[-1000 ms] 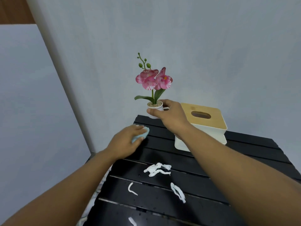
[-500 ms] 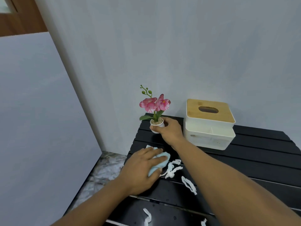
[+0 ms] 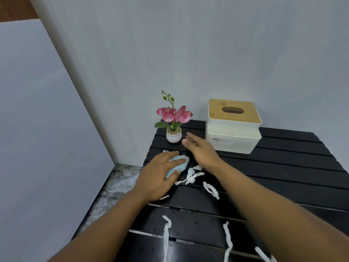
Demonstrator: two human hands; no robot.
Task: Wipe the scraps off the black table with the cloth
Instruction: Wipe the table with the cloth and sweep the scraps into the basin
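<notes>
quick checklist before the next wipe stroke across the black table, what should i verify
1. Cloth under the left hand, pressed on the black table: ok.
2. Right hand open and off the flower pot: ok.
3. Flower pot upright, clear of the cloth: ok.
4. Tissue box back near the wall, out of the stroke: ok.
5. Scraps lie just right of the cloth: ok.
6. Table free of scraps: not ok, strips remain near the front.
</notes>
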